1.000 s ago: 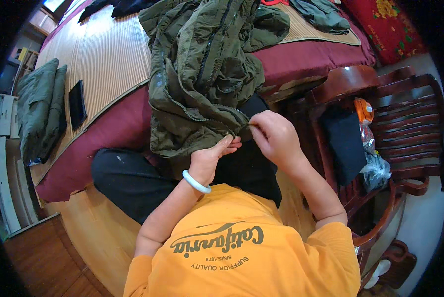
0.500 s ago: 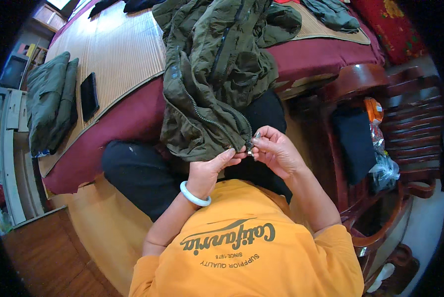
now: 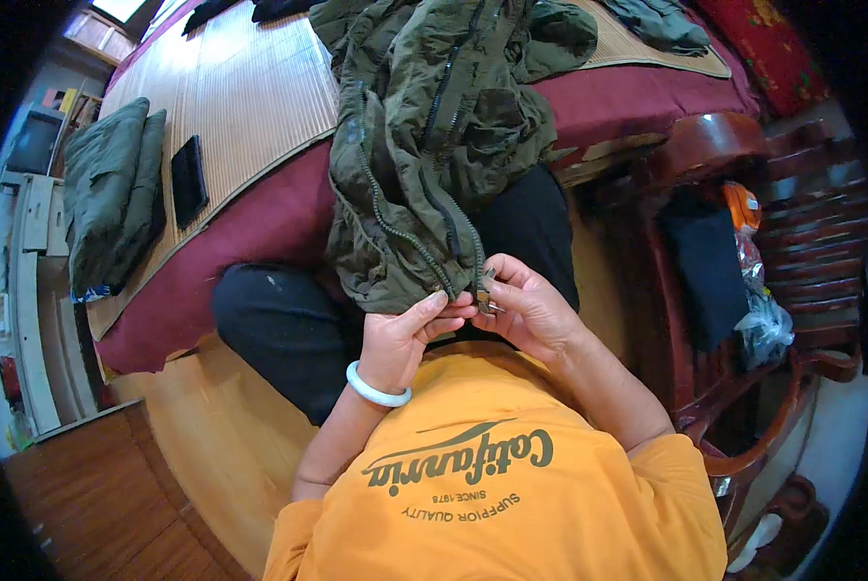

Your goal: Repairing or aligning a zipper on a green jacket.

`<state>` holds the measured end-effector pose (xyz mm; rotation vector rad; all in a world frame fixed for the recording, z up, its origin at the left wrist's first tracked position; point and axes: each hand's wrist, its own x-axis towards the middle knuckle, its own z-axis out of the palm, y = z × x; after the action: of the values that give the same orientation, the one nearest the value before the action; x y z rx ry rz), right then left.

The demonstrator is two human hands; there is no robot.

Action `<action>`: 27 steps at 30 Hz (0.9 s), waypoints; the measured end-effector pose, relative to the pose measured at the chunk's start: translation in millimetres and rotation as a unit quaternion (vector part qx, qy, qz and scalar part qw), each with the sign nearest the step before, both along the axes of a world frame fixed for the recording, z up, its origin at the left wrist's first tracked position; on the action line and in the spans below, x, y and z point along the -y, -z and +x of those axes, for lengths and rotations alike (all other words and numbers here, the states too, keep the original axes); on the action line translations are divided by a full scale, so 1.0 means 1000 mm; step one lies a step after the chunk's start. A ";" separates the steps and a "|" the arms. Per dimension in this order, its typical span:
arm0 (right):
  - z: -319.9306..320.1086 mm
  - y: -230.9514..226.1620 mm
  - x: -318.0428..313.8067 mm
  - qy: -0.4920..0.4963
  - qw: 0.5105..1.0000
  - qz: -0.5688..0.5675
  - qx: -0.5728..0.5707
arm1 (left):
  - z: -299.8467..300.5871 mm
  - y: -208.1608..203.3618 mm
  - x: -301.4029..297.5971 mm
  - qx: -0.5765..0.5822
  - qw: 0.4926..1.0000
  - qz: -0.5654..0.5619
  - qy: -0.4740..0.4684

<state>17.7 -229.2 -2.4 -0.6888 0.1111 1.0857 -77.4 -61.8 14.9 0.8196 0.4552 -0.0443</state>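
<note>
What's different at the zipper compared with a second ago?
The right hand has rotated and come down toward the person, beside the left hand, its fingers at the metal zipper end. The whole view shifted slightly too. The left hand still pinches the olive jacket by its lower edge; the smartphone and folded olive garment lie as before.

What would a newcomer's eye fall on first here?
The bright orange shirt fills the bottom centre. Just above, the left hand and right hand grip a dark green zippered garment, draped over the bed edge. A pale bracelet circles the left wrist.
</note>
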 end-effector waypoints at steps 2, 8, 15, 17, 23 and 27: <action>-0.001 -0.006 -0.004 0.004 1.000 0.004 0.008 | -0.001 -0.003 -0.001 0.006 1.000 0.006 -0.010; -0.003 -0.009 -0.017 0.038 0.998 0.015 0.042 | -0.007 -0.013 -0.006 0.028 0.998 0.038 -0.037; -0.009 -0.013 -0.020 0.078 0.994 0.002 0.076 | -0.005 -0.017 -0.002 0.050 0.988 0.109 -0.098; -0.010 -0.015 -0.021 0.077 0.996 -0.002 0.037 | -0.005 -0.011 -0.006 0.052 0.986 0.125 -0.093; -0.015 -0.014 -0.021 0.076 0.997 -0.017 -0.017 | -0.002 -0.013 -0.004 0.056 0.989 0.112 -0.079; -0.017 -0.015 -0.022 0.089 0.996 -0.013 -0.028 | 0.000 -0.014 -0.001 0.046 0.993 0.071 -0.080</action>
<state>0.2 -207.1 13.0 -0.6591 0.2308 0.9337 -77.9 -60.4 28.4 0.9190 0.4392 0.1762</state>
